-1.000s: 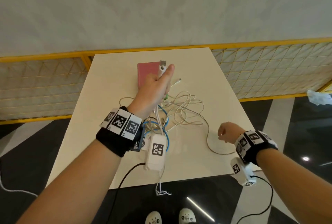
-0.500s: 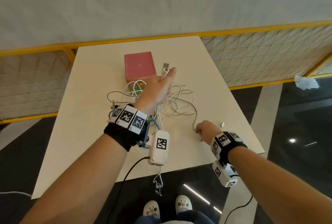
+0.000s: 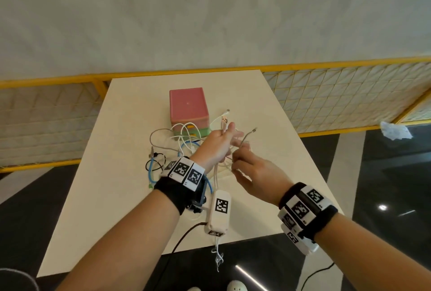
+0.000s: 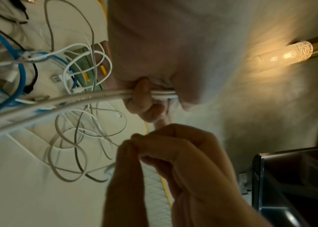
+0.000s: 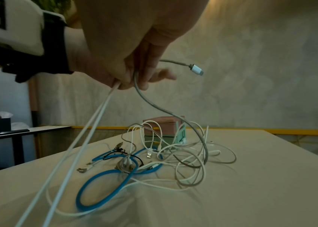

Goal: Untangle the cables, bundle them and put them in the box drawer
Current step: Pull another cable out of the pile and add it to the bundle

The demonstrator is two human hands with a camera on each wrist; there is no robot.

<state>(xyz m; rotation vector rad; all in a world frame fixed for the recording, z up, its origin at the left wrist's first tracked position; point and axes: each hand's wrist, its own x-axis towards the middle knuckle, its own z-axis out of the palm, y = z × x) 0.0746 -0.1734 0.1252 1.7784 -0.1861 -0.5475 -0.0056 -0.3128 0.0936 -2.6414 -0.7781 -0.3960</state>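
Observation:
On the pale table (image 3: pixel 126 197) a pink box (image 3: pixel 187 105) stands with its green drawer (image 3: pixel 199 131) at the bottom. A tangle of white, grey, blue and black cables (image 3: pixel 179 143) lies in front of it. My left hand (image 3: pixel 220 142) is raised over the pile and grips a doubled white cable (image 4: pixel 95 96), its USB plug (image 3: pixel 224 120) sticking up. Just to its right, my right hand (image 3: pixel 240 160) pinches a thin grey cable (image 5: pixel 154 104), whose connector (image 5: pixel 196 69) pokes out free. The rest of the grey cable runs down into the tangle (image 5: pixel 154 162).
A blue cable (image 3: pixel 152 170) loops at the pile's left side. Yellow mesh railings (image 3: pixel 338 95) border the table at the back and both sides. A dark glossy floor lies beyond the near edge, with a white crumpled thing (image 3: pixel 394 130) at the right.
My right hand has left the table near its right edge, risen with the grey cable's end and come up beside my left hand. The left hand has drawn back a little from the box.

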